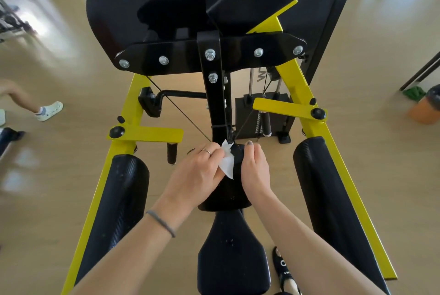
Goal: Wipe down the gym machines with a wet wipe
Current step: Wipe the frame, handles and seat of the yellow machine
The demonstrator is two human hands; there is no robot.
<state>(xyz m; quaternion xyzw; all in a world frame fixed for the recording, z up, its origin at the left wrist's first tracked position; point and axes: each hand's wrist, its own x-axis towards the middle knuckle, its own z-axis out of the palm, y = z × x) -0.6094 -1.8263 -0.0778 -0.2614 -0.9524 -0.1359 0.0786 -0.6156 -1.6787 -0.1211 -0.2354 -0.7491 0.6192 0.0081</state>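
A person's left hand (pixel 198 171) pinches a limp white wet wipe (pixel 227 162) against the black pad (pixel 228 190) of a yellow gym machine (pixel 309 94); the right hand (pixel 254 168) grips the pad's far side. The flimsy wipe probably handles best bunched.

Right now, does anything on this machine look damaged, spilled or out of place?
Nothing stands out. The left hand holds the wet wipe against the black pad, which the right hand steadies. Only light specks show on the seat pad.
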